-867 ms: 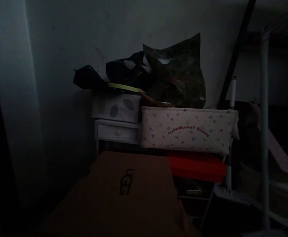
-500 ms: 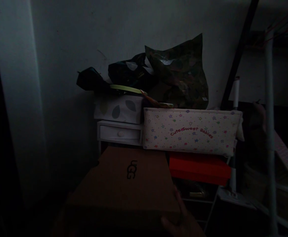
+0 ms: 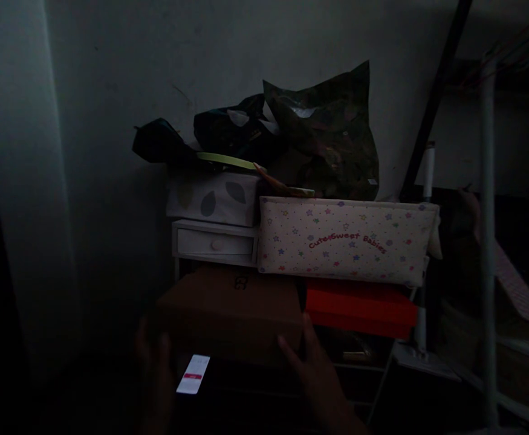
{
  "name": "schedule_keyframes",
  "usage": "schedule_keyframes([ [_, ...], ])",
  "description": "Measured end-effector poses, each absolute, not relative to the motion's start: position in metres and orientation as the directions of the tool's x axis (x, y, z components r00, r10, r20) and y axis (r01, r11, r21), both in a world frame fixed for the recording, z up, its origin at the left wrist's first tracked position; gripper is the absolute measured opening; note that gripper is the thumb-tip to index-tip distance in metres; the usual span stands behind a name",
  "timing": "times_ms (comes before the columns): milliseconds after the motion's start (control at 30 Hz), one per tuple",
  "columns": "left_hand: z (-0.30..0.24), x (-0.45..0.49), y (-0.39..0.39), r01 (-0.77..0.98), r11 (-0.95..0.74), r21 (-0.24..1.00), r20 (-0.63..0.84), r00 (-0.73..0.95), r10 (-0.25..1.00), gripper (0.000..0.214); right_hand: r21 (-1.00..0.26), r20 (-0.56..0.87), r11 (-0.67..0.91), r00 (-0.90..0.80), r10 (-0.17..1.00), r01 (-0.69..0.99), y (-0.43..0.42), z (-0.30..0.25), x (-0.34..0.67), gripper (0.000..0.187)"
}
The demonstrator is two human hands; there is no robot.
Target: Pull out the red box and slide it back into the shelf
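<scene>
In a dim corner I hold a brown cardboard shoe box (image 3: pixel 230 305) with a dark logo on its lid. My right hand (image 3: pixel 312 368) grips its near right corner, thumb and fingers wrapped on the edge. On the near left corner my left hand (image 3: pixel 155 368) presses against the box's side. The box sits level beside a red box (image 3: pixel 359 305), below a small white drawer unit (image 3: pixel 216 241). A white label (image 3: pixel 193 374) shows under the brown box, on something dark.
A long star-printed fabric case (image 3: pixel 346 240) lies on the red box. A leaf-patterned box (image 3: pixel 214 198) and dark plastic bags (image 3: pixel 323 136) are stacked above. A white pole (image 3: pixel 486 241) and shelving stand at right, a wall at left.
The brown box has moved forward and down, away from me, into the gap beside the red box. Both my hands have come into view at its near corners.
</scene>
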State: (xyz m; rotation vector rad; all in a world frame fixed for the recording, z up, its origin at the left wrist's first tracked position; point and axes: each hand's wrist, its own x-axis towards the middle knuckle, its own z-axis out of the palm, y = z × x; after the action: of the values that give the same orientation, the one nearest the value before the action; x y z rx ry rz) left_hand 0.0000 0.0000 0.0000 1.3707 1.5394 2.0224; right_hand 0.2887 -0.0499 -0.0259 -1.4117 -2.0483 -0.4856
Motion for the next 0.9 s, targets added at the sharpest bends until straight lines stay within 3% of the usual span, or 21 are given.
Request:
schedule_keyframes([
  [33,-0.002,0.007,-0.004,0.332,-0.400,0.854,0.520,-0.519,0.678,0.070,0.041,0.666,0.327,-0.269,0.696,0.944,-0.047,-0.024,0.282,0.097],
  [100,-0.007,0.022,-0.010,0.374,-0.396,0.838,0.537,-0.448,0.714,0.073,0.057,0.672,0.261,-0.230,0.704,0.964,-0.040,-0.021,0.269,0.099],
  [267,-0.018,0.052,-0.005,0.554,-0.431,0.712,0.587,-0.133,0.798,0.063,-0.146,0.608,0.171,-0.048,0.792,0.974,-0.023,-0.016,0.245,0.092],
  [400,-0.023,0.058,0.015,0.589,-0.460,0.665,0.599,-0.053,0.799,0.063,-0.263,0.538,0.165,0.002,0.843,0.951,-0.014,-0.014,0.238,0.095],
  [667,-0.027,0.067,0.027,0.596,-0.451,0.664,0.562,-0.001,0.827,0.063,-0.371,0.509,0.207,0.012,0.861,0.905,-0.009,-0.019,0.249,0.087],
  [767,-0.030,0.063,0.027,0.607,-0.453,0.654,0.575,-0.010,0.818,0.062,-0.245,0.651,0.193,0.014,0.759,0.950,-0.018,-0.019,0.276,0.076],
  [833,-0.032,0.059,0.028,0.610,-0.460,0.645,0.597,-0.027,0.802,0.062,-0.088,0.773,0.079,0.018,0.634,0.993,-0.022,-0.014,0.305,0.072],
  [900,-0.034,0.056,0.028,0.608,-0.470,0.640,0.620,-0.047,0.783,0.063,-0.026,0.821,-0.057,0.054,0.569,0.998,-0.024,-0.006,0.338,0.076],
])
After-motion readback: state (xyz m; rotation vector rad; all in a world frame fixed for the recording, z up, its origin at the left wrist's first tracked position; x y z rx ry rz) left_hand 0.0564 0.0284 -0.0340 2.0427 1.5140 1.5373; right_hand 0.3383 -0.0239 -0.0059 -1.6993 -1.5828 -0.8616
